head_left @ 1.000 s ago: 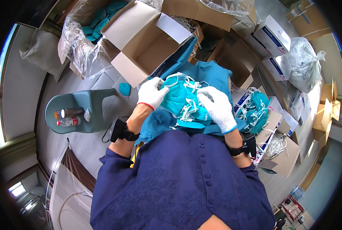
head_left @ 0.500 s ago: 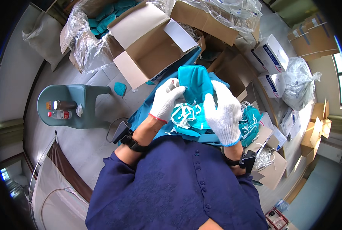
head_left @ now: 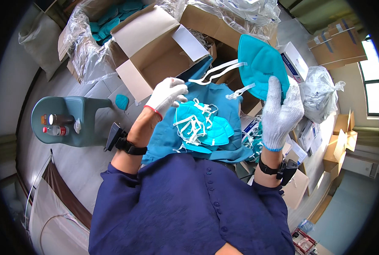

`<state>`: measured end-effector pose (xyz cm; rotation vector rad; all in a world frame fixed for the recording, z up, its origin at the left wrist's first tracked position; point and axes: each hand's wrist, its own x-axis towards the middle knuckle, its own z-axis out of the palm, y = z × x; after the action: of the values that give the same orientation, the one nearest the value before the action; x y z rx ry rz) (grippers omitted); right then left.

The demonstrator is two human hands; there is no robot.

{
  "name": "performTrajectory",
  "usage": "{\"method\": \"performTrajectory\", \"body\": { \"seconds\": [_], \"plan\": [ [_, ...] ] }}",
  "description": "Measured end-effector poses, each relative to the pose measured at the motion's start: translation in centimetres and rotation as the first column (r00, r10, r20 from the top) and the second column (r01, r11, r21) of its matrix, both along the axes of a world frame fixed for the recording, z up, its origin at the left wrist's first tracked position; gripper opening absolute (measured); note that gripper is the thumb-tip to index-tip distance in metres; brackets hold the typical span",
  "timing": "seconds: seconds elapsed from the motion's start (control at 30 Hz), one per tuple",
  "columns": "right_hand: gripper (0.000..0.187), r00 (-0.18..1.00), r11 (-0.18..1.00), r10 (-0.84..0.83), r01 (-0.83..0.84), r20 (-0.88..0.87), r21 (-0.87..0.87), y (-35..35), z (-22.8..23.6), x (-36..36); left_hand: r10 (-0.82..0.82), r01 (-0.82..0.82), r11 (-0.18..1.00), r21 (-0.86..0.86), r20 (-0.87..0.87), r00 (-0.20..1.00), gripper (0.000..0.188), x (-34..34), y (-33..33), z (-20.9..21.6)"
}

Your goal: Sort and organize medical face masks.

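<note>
A teal face mask [head_left: 261, 59] is raised at the right, with my white-gloved right hand [head_left: 282, 114] gripping its lower edge between thumb and fingers. White elastic straps [head_left: 219, 71] swing out from its left side. My left hand [head_left: 168, 94], also in a white glove, is held up left of the straps, fingers loosely curved and apart, with nothing visible in it. Between my hands, a pile of teal masks [head_left: 215, 129] with tangled white straps lies on the blue cloth [head_left: 162, 140] across my lap.
An open cardboard box [head_left: 164, 59] stands ahead, beside a plastic-lined box of teal pieces [head_left: 108, 27]. At the left, a green stool [head_left: 77, 108] bears a bottle [head_left: 55, 130] and a dark cylinder [head_left: 62, 120]. One teal piece [head_left: 121, 102] lies on the floor. A stuffed clear bag [head_left: 319, 91] sits at the right.
The mask has moved from between both hands up and to the right, in my right hand alone. My left hand has let go and shifted left. The pile on my lap is now more exposed.
</note>
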<state>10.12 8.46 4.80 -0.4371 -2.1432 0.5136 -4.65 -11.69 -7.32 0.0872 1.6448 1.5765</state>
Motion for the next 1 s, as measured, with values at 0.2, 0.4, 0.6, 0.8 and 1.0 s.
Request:
{"method": "performTrajectory", "body": {
  "seconds": [0.2,0.4,0.6,0.8,1.0],
  "plan": [
    [0.019,0.997,0.997,0.062,-0.063,0.041,0.032,0.8,1.4,-0.7,0.128,0.083,0.971,0.224,-0.781,0.611,0.040,0.8,2.9,4.8],
    [0.019,0.987,0.944,0.160,-0.155,-0.005,-0.290,0.6,1.7,-0.7,0.060,0.201,0.933,0.300,-0.677,0.733,0.031,0.9,6.7,8.3],
    [0.019,0.981,0.931,0.190,-0.170,0.032,-0.323,1.6,1.0,-1.4,-0.111,0.288,0.926,0.242,-0.555,0.824,0.033,1.9,6.8,7.8],
    [0.017,0.985,0.947,0.163,-0.138,0.062,-0.290,2.1,0.5,-1.9,-0.112,0.293,0.938,0.185,-0.638,0.761,0.020,3.3,7.2,7.0],
    [0.022,0.988,0.929,0.109,-0.060,0.114,-0.365,2.7,0.1,-1.3,-0.219,0.373,0.920,0.119,-0.633,0.742,0.021,2.6,6.5,6.5]
  ]
}}
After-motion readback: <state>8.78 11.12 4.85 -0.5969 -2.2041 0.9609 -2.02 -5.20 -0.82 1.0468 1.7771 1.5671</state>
